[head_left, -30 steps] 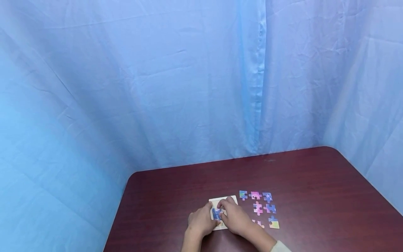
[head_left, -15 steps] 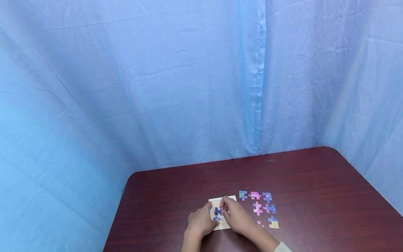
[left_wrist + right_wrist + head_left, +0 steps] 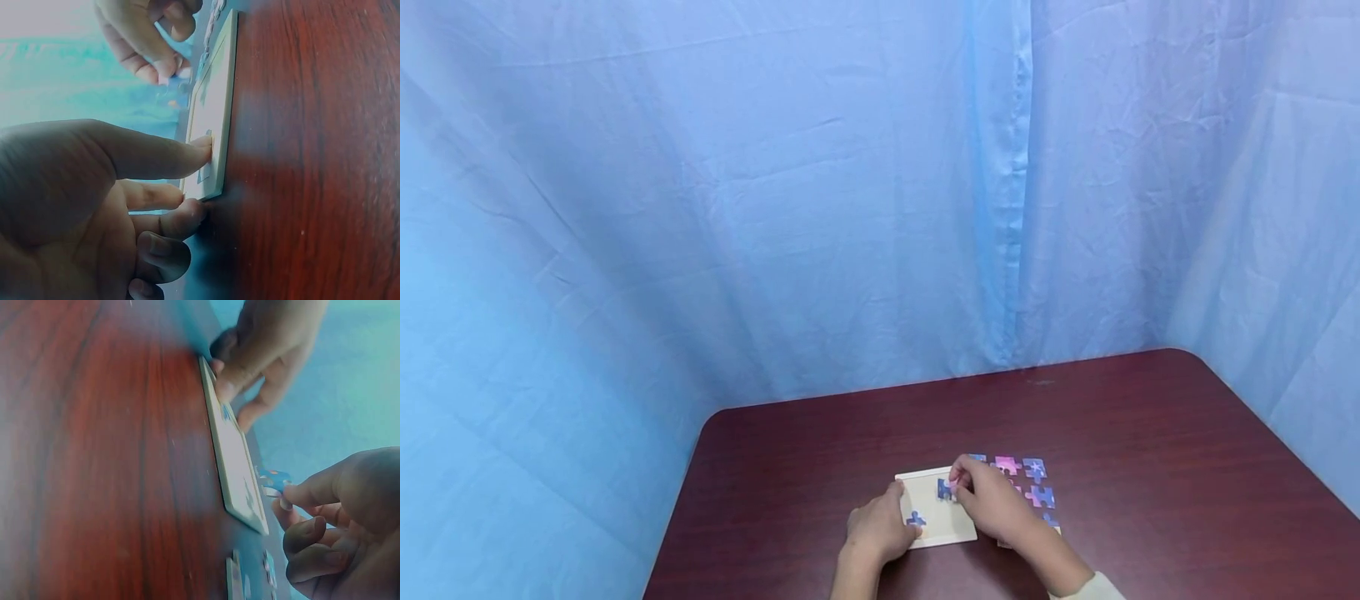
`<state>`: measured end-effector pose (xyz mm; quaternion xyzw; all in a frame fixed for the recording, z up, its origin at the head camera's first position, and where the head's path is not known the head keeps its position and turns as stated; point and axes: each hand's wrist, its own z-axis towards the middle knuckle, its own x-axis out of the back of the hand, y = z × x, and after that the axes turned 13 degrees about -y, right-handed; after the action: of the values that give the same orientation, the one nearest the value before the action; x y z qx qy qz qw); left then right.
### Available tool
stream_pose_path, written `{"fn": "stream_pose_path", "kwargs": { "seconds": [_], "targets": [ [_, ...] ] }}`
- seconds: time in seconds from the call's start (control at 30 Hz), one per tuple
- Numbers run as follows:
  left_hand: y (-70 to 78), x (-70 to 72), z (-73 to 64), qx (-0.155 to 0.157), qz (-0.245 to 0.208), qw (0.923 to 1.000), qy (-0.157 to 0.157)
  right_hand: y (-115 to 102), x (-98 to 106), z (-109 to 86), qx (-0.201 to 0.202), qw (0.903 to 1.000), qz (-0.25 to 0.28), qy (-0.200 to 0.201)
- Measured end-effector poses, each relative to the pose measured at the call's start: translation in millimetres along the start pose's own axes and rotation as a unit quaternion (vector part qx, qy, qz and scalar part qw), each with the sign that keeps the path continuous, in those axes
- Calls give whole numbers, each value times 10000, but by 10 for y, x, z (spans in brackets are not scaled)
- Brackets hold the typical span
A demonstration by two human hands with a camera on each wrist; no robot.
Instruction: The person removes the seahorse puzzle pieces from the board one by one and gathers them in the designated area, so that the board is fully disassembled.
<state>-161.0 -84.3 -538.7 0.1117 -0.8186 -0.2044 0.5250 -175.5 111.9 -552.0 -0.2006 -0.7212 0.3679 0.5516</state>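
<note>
A pale shallow puzzle tray (image 3: 951, 529) lies on the table. My left hand (image 3: 878, 525) grips its left side, thumb on top and fingers at the edge, as the left wrist view shows. The thumb lies over part of a blue puzzle piece (image 3: 916, 518) in the tray's near left corner. My right hand (image 3: 997, 502) pinches another jigsaw puzzle piece (image 3: 945, 489), mostly blue with some pink, between thumb and fingertips. In the right wrist view, this held piece (image 3: 275, 479) is lifted off the tray.
Several loose puzzle pieces lie right of the tray, among them a pink one (image 3: 1007, 464) and a blue one with a star (image 3: 1034, 469). My right hand and forearm partly hide some. Blue curtains (image 3: 850, 208) hang around the dark red table (image 3: 805, 467).
My right hand has lifted the blue and pink piece from beside the corner piece and moved it right and away from me. The left hand has stayed at the tray.
</note>
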Motion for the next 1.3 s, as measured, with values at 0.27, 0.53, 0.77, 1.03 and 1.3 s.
{"fn": "stream_pose_path", "kwargs": {
  "seconds": [0.27,0.53,0.77,1.03,1.3],
  "targets": [
    [37,-10,12,138,-36,9999,-14,137,149,-25,-365,9993,-30,49],
    [24,-13,6,88,-69,9999,-8,226,231,-37,-873,9958,-260,129],
    [23,-16,9,99,-67,9999,-15,242,252,-35,-938,9950,-303,172],
    [16,-31,14,52,-155,9999,17,273,244,-11,-912,9941,-514,267],
    [4,-42,11,-6,-146,9999,5,240,262,-37,-818,9936,-728,286]
  ]
}}
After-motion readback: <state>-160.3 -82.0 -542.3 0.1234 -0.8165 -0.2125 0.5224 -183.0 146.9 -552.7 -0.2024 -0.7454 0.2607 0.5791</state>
